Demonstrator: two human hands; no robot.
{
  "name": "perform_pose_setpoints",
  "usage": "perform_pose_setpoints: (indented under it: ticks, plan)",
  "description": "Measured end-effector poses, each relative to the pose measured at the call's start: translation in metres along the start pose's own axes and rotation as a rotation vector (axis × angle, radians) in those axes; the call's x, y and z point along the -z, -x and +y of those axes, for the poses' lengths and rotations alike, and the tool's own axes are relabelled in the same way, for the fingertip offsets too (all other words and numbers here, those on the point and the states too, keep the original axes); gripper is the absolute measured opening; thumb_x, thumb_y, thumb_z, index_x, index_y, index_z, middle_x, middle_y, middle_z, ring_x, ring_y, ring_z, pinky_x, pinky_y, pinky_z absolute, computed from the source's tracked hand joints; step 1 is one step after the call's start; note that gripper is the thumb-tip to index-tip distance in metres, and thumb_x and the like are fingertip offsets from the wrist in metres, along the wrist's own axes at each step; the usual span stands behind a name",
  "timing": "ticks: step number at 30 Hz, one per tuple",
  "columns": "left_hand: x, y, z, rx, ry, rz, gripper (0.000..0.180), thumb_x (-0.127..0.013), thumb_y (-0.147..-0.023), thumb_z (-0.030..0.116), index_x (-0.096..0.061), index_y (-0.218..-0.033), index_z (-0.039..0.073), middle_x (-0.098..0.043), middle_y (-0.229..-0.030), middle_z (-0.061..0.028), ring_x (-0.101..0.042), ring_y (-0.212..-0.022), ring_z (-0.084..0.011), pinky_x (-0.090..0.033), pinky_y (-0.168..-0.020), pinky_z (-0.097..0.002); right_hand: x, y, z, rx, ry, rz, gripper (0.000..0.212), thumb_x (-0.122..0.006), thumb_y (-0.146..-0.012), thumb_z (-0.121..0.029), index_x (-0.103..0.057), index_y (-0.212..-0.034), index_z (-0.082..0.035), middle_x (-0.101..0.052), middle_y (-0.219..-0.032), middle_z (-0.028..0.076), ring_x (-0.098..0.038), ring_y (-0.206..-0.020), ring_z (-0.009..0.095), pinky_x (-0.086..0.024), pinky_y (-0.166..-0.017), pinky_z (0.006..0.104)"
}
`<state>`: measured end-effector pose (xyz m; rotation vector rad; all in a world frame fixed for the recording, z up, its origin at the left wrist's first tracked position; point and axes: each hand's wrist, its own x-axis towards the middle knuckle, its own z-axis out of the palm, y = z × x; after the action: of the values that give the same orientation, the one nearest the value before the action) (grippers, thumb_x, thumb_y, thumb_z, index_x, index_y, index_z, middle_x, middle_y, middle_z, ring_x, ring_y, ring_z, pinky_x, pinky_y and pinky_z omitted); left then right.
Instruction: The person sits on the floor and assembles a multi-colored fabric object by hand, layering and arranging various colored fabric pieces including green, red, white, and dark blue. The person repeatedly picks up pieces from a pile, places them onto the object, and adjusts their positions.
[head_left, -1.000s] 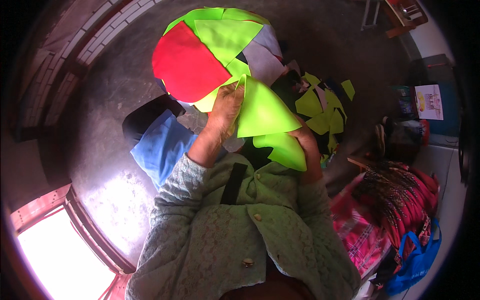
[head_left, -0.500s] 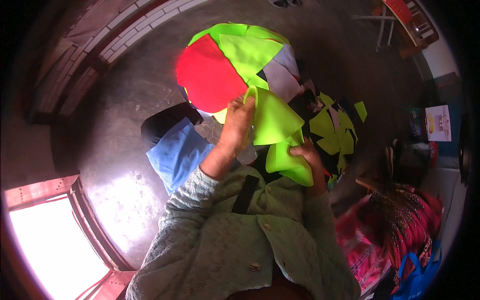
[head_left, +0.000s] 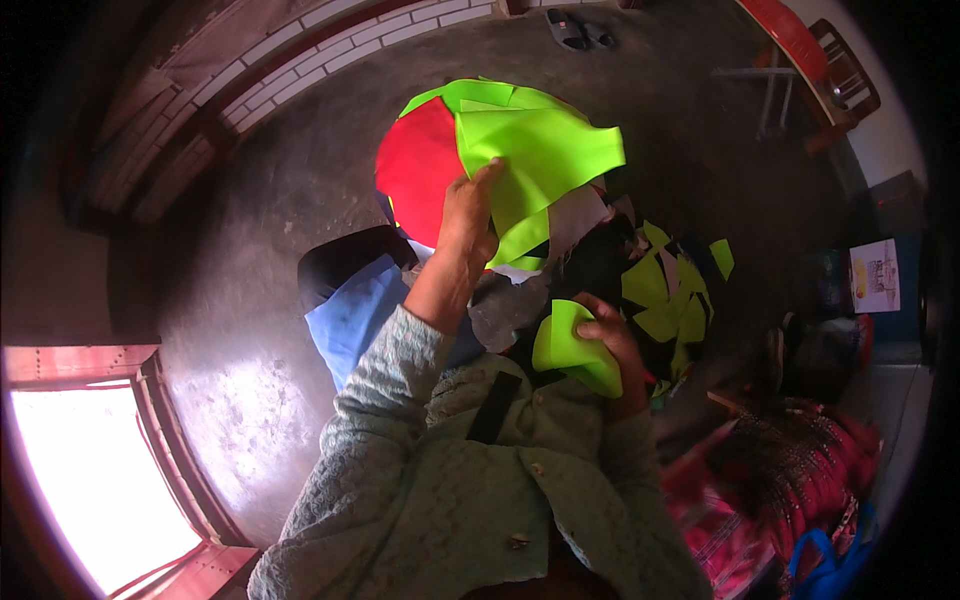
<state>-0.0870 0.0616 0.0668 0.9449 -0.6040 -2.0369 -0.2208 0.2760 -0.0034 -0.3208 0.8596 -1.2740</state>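
Observation:
My left hand [head_left: 470, 215] reaches forward over a heap of cloth, its fingers closed on the near left edge of a neon green fabric piece [head_left: 540, 150]. That piece lies spread over the top of the heap, beside a red fabric piece [head_left: 415, 165] with a rounded edge. Closer to my body, my right hand [head_left: 612, 335] grips a smaller, folded neon green fabric piece [head_left: 572, 350] between thumb and fingers. A gap separates the two green pieces. Part of a white cloth [head_left: 575, 217] shows below the heap's right side.
Light blue cloth [head_left: 355, 315] drapes over my leg at left. Several green offcuts [head_left: 670, 290] lie on dark material to the right. Slippers [head_left: 577, 30] rest on the far floor. A pink patterned cloth [head_left: 730, 500] and a blue bag [head_left: 835, 565] are at lower right.
The two green pieces, touching before, have come apart. My left hand has carried its piece forward and laid it over the heap; my right hand stays near my lap with its own.

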Motion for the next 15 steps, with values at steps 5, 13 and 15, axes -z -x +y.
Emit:
perform_pose_setpoints:
  ticks: [5, 13, 15]
  plan:
    - [0.018, 0.004, -0.023, 0.035, 0.025, -0.06, 0.027, -0.047, -0.092, 0.009, -0.049, -0.114, -0.006, -0.058, -0.108, -0.0165, -0.061, -0.093, -0.0283, -0.054, -0.075, -0.0448, 0.015, -0.006, 0.003, -0.01, 0.077, -0.038, 0.031, -0.066, -0.072, -0.012, -0.055, -0.1, -0.004, -0.06, -0.087, 0.004, -0.058, -0.075, 0.013, -0.047, -0.068, 0.0244]
    - [0.034, 0.023, -0.031, 0.016, -0.113, -0.069, 0.027, -0.045, -0.091, 0.004, -0.045, -0.114, -0.009, -0.055, -0.109, -0.0212, -0.061, -0.09, -0.0319, -0.057, -0.068, -0.0431, 0.02, -0.007, 0.007, -0.018, 0.029, -0.034, 0.036, -0.068, -0.07, -0.012, -0.054, -0.103, -0.005, -0.06, -0.088, 0.004, -0.058, -0.076, 0.013, -0.047, -0.069, 0.025]
    - [0.042, 0.025, -0.033, 0.026, -0.148, -0.078, 0.027, -0.045, -0.09, 0.005, -0.045, -0.114, -0.008, -0.055, -0.109, -0.0204, -0.061, -0.09, -0.0312, -0.057, -0.066, -0.0422, 0.023, -0.008, 0.007, -0.021, 0.052, -0.033, 0.037, -0.068, -0.07, -0.012, -0.054, -0.103, -0.005, -0.06, -0.088, 0.004, -0.058, -0.076, 0.013, -0.047, -0.069, 0.025]
